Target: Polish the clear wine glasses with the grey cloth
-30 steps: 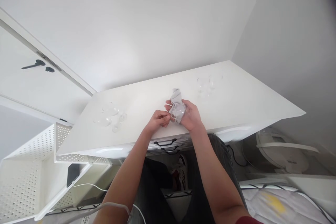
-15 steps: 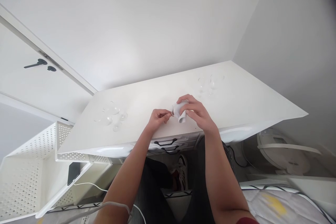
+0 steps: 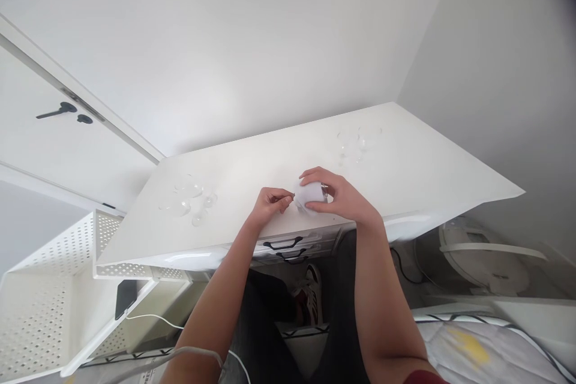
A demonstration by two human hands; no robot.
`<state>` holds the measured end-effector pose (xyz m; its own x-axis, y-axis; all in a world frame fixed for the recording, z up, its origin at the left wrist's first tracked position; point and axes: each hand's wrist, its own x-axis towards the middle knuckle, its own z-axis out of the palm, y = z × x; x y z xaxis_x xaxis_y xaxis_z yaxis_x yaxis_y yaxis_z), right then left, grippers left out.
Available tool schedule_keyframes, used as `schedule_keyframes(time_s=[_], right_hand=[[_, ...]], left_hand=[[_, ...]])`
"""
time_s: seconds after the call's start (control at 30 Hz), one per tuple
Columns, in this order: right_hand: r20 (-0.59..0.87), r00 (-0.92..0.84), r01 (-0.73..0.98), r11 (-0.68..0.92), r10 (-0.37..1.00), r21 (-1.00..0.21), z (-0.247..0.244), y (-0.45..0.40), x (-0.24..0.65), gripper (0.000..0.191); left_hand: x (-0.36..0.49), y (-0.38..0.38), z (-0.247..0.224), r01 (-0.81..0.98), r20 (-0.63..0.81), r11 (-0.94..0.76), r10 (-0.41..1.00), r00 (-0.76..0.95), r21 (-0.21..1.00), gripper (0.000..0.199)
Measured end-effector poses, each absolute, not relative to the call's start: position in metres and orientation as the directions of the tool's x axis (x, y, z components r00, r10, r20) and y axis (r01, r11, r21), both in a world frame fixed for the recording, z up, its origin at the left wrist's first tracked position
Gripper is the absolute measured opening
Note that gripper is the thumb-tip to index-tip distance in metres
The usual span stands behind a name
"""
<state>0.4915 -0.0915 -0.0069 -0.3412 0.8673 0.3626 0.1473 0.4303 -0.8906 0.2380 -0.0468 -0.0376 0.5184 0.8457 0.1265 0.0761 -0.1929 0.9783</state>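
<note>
My right hand (image 3: 335, 193) curves around a white piece of cloth or paper (image 3: 311, 193), thumb on the near side and fingers on the far side. A shiny, clear edge shows at its right end, perhaps a glass inside; most of that is hidden. To the left of it, my left hand (image 3: 272, 204) is closed in a pinch on a small, thin end that meets the white piece. What this end belongs to is too small to tell. Both hands are just above the white cabinet top (image 3: 252, 162).
Clear stemmed glasses (image 3: 191, 189) stand on the left of the cabinet top, more clear glasses (image 3: 360, 141) at the back right. Black drawer handles (image 3: 283, 244) face me below the front edge. A phone (image 3: 126, 298) with a white cable lies on a perforated white shelf at left.
My right hand has shifted slightly right and opened wider around the white piece, which now looks smoother, with a clear edge showing. The left hand keeps its pinch in nearly the same place.
</note>
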Motion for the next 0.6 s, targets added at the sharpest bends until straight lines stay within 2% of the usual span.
schedule_keyframes(time_s=[0.1,0.2,0.3,0.37,0.43,0.5,0.6], right_hand=[[0.477,-0.415,0.166,0.580,0.775,-0.797,-0.006,-0.092,0.494,0.021],[0.480,-0.410,0.177,0.584,0.775,-0.792,-0.004,-0.092,0.491,0.018],[0.352,-0.261,0.177,0.403,0.899,-0.898,-0.004,-0.089,0.480,0.029],[0.224,-0.142,0.110,0.240,0.964,-0.964,-0.006,-0.086,0.472,0.031],[0.142,-0.090,0.052,0.147,0.986,-0.988,-0.007,-0.084,0.467,0.030],[0.181,-0.106,0.049,0.187,0.978,-0.981,-0.007,-0.085,0.466,0.029],[0.353,-0.197,0.102,0.377,0.915,-0.921,-0.004,-0.089,0.473,0.034]], left_hand=[[0.238,-0.046,-0.037,0.059,0.133,-0.193,0.836,0.532,0.979,0.042],[0.239,-0.048,-0.035,0.074,0.147,-0.217,0.839,0.524,0.973,0.045],[0.241,-0.050,-0.033,0.092,0.175,-0.251,0.852,0.493,0.964,0.049],[0.242,-0.050,-0.033,0.112,0.185,-0.268,0.859,0.478,0.957,0.049],[0.242,-0.050,-0.033,0.127,0.187,-0.273,0.867,0.461,0.954,0.047],[0.242,-0.050,-0.033,0.115,0.187,-0.265,0.871,0.453,0.957,0.046],[0.242,-0.049,-0.034,0.068,0.190,-0.247,0.871,0.454,0.967,0.044]])
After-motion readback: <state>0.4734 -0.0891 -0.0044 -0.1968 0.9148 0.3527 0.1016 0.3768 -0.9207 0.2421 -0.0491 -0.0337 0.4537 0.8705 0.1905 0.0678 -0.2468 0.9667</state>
